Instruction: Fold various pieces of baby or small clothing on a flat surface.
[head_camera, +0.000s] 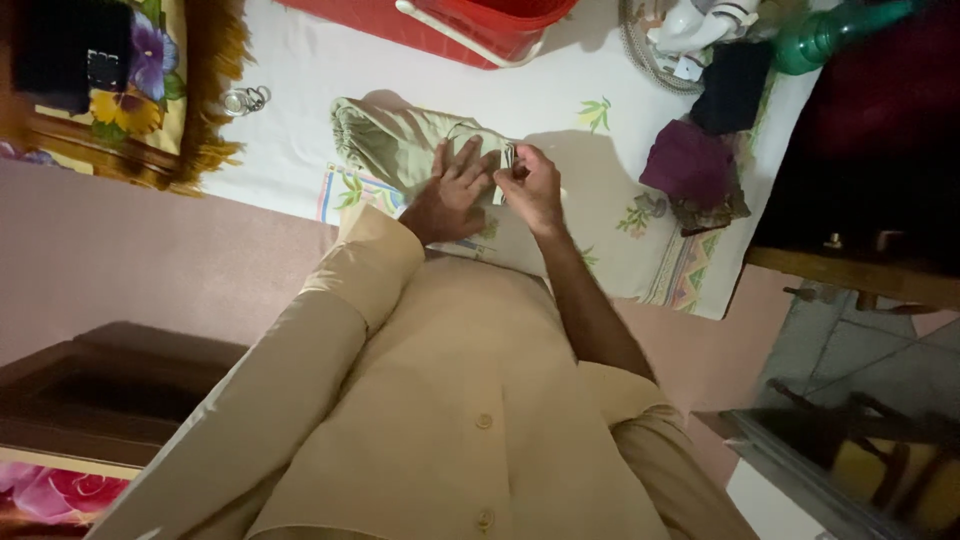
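Observation:
A pale green folded cloth (385, 140) lies on a white sheet with flower prints (560, 95). My left hand (452, 195) lies flat on the cloth's near end, fingers spread. My right hand (530, 185) is right beside it, fingers pinched on the cloth's edge. Both arms reach out from a beige buttoned shirt (450, 400) that fills the lower middle of the view.
A red plastic tub (490, 25) stands at the top. Dark maroon and black clothes (695, 170) lie piled at the right, near a green bottle (830, 35). A fringed flowered mat (170, 90) is at the top left, a key ring (245, 100) beside it. Wooden furniture (860, 270) stands right.

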